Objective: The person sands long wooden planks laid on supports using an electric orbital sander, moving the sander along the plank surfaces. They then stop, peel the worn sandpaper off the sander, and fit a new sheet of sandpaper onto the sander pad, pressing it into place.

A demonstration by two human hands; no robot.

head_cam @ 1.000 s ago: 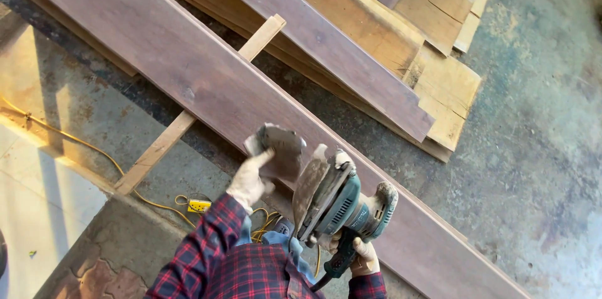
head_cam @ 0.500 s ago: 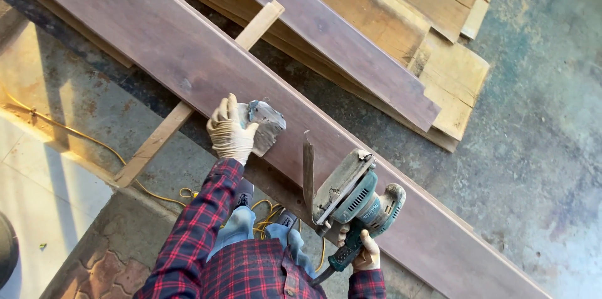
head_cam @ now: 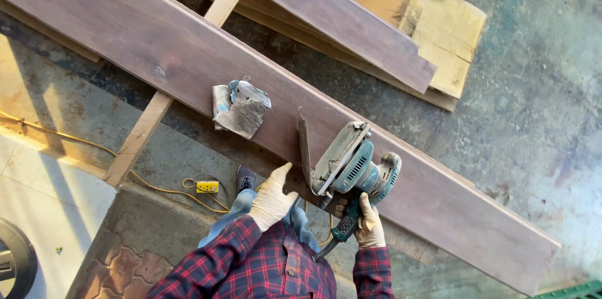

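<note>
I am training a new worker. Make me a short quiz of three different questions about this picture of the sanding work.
1. True or false: the right hand grips the handle of the teal sander.
2. Where does the worn sheet of sandpaper lie?
A. on the concrete floor
B. on the long dark board
C. in the left hand
3. Fill in: the sander is tilted up, so its flat ____ faces away from the board.

Key
1. True.
2. B. It lies loose on the board, apart from both hands.
3. Pad. A strip of sandpaper stands up beside it, close to the left hand's fingertips.
</note>
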